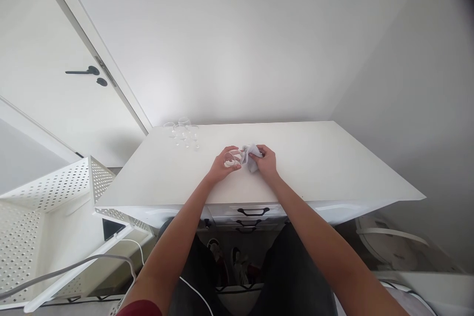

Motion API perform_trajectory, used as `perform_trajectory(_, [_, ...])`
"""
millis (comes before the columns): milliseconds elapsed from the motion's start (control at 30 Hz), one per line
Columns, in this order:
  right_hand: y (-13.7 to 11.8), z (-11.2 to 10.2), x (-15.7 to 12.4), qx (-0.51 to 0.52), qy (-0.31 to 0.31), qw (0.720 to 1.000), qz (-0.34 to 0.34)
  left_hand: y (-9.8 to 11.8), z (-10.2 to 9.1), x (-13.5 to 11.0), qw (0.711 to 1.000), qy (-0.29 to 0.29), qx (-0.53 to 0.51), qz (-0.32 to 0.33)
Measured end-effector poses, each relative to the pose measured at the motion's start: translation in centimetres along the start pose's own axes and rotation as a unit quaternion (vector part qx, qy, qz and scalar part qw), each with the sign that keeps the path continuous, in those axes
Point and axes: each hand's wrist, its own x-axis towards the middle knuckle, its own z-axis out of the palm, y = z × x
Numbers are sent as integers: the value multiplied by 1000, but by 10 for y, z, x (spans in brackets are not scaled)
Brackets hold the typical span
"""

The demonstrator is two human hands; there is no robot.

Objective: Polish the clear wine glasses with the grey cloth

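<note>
My left hand [222,164] is closed around the bowl of a clear wine glass [230,159], which lies sideways between my hands above the white cabinet top [296,163]. My right hand [266,160] pinches a light grey cloth [252,159] around the glass's other end. The cloth hides most of the stem and foot. Toward the back left corner of the cabinet top stand several clear stemmed glasses [181,132], close together and hard to tell apart.
Black-handled drawers [254,212] face me below the cabinet top. A white perforated metal rack [62,197] with a dark device [112,229] and cables stands at left. Behind it is a door with a black handle [83,71]. A white wall [237,49] closes off the back.
</note>
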Motion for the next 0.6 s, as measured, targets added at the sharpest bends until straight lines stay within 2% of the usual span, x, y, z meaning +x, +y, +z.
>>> perform_trajectory(67, [0,1,0,12,-11,1000,-17,0,0,0,1000,-1,5,1])
perform_trajectory(200, [0,6,1,24,-102,994,-26,1,-1,-1,1000,2,27,9])
perform_trajectory(267, [0,7,1,5,-122,992,-18,2,-1,-1,999,14,46,15])
perform_trajectory(367, [1,7,1,-69,-96,993,-12,2,-1,1,997,42,67,20])
perform_trajectory(500, [-3,4,-3,-136,-37,990,-10,2,-3,3,996,78,30,8])
perform_trajectory(600, [-10,5,-6,-89,-80,992,-42,3,-5,3,996,87,-3,14])
